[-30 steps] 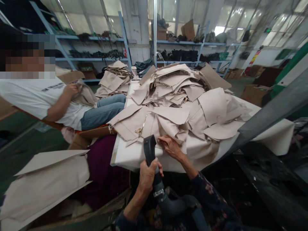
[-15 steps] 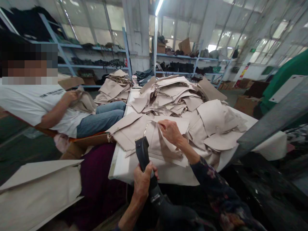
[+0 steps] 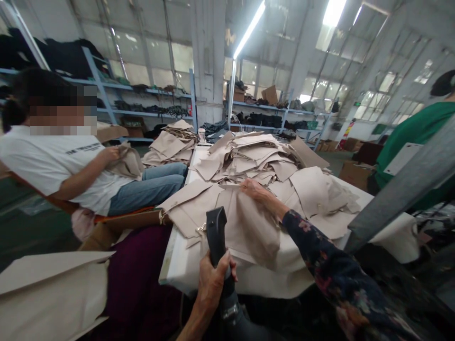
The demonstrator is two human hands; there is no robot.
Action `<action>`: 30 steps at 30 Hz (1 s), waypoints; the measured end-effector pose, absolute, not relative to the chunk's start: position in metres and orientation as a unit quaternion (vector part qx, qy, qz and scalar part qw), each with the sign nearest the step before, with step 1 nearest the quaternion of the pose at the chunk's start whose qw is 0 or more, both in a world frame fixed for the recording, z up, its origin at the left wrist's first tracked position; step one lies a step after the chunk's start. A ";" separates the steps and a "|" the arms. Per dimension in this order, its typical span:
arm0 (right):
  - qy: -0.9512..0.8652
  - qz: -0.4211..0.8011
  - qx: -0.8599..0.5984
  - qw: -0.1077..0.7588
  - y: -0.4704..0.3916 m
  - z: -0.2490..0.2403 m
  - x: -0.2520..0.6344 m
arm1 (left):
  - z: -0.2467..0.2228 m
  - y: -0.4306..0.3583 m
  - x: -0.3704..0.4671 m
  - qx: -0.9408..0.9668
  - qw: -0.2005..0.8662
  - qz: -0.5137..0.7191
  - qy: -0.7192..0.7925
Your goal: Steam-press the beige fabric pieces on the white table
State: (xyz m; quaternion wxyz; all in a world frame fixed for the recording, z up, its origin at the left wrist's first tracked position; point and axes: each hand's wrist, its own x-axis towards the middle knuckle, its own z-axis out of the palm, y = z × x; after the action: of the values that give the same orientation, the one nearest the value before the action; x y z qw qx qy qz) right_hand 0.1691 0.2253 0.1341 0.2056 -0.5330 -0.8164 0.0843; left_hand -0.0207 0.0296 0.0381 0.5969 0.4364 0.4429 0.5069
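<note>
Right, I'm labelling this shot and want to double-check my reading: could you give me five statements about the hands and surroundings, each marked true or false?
1. The left hand grips a black tool. True.
2. The right hand is wrapped around the tool too. False: it holds a beige piece near its upper edge.
3. The sleeve on the right arm is plain white. False: it is dark with a floral print.
4. A heap of beige pieces lies on the white table. True.
5. The co-worker in a white shirt is holding nothing. False: beige material is in hand.
</note>
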 end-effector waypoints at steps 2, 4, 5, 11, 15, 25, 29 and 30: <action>-0.826 0.085 -0.528 0.179 0.218 0.146 0.170 | 0.042 0.031 -0.017 0.434 0.599 0.515 0.434; -0.835 0.075 -0.520 0.165 0.207 0.152 0.169 | 0.045 0.032 -0.014 0.431 0.601 0.521 0.427; -0.838 0.071 -0.515 0.163 0.202 0.154 0.167 | 0.046 0.032 -0.013 0.428 0.601 0.525 0.423; -0.865 0.061 -0.475 0.148 0.172 0.154 0.153 | 0.044 0.036 -0.012 0.439 0.601 0.529 0.408; -0.879 0.024 -0.456 0.140 0.157 0.152 0.149 | 0.045 0.039 -0.013 0.439 0.595 0.528 0.417; -0.855 -0.179 -0.458 0.167 0.122 0.078 0.156 | 0.043 0.029 -0.040 0.356 0.582 0.604 0.411; -0.851 -0.220 -0.439 0.186 0.120 0.036 0.157 | 0.037 0.025 -0.050 0.336 0.599 0.604 0.405; -0.850 -0.227 -0.436 0.192 0.120 0.028 0.158 | 0.036 0.025 -0.051 0.329 0.605 0.605 0.401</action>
State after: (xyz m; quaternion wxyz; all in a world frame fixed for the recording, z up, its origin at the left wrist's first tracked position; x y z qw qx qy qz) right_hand 0.1581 0.1204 0.0281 0.1916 -0.4357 -0.8496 -0.2272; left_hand -0.0512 0.0246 0.0359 0.6047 0.3285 0.4009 0.6048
